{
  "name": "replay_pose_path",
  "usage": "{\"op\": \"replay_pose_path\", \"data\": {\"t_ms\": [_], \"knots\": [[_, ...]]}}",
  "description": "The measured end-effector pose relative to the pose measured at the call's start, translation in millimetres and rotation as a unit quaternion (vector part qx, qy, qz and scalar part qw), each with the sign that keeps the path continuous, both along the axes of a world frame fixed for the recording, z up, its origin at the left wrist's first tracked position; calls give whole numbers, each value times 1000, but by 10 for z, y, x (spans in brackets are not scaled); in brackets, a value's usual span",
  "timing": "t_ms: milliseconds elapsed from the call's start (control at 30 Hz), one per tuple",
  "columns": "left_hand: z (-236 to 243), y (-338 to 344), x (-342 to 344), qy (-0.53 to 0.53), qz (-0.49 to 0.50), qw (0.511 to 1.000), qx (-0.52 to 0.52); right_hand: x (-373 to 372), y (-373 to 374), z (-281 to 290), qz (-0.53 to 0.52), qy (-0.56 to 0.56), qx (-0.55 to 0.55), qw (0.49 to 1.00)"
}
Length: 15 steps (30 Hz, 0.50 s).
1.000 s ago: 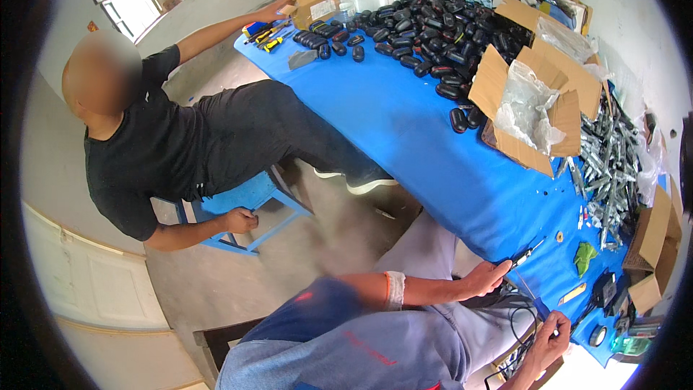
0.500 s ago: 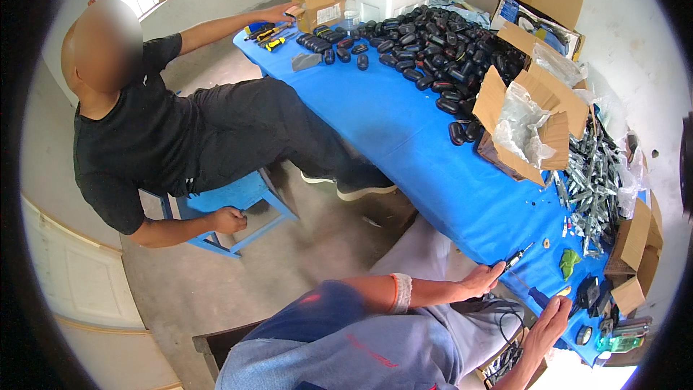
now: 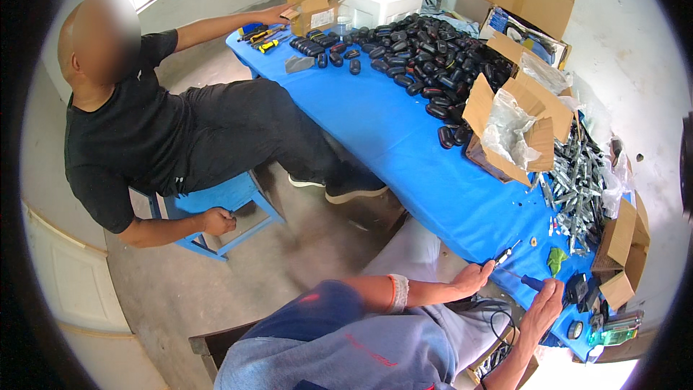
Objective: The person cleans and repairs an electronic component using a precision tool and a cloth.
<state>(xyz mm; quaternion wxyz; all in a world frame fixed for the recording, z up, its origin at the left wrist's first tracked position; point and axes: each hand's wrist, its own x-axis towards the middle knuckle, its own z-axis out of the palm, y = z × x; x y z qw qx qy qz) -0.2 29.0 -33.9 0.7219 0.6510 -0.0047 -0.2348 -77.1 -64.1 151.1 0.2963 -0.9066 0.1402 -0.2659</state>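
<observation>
My left hand (image 3: 471, 279) is closed around a slim black-and-silver piece (image 3: 504, 255) with a thin tip, pointing away over the near edge of the blue-covered table. My right hand (image 3: 545, 308) grips a blue-handled screwdriver (image 3: 532, 283). Its thin shaft reaches left toward the piece in my left hand; I cannot tell whether the two touch. Beyond my hands, a heap of slim silver-and-black pieces (image 3: 580, 182) covers the table's right side. A crumpled green scrap (image 3: 556, 261) lies just past the screwdriver.
Dark oval cases (image 3: 440, 58) are heaped along the back of the blue table (image 3: 361, 119). Cardboard boxes (image 3: 622, 249) stand at the right, black blocks (image 3: 577, 289) near my right hand. Another person (image 3: 130, 130) sits at left on a blue stool (image 3: 209, 198), one hand by a small carton.
The screwdriver has swung so that its shaft now points at the piece in my left hand. The whole view has shifted slightly; the other person keeps the same pose.
</observation>
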Motion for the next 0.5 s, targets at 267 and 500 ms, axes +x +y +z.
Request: {"op": "replay_pose_path", "data": {"t_ms": [267, 500], "knots": [[48, 25, -14, -35, -3, 999, 40, 83, -37, 10, 27, -11, -57, 998], [135, 67, -41, -52, 3, 996, 66, 71, -11, 53, 45, -15, -44, 998]]}}
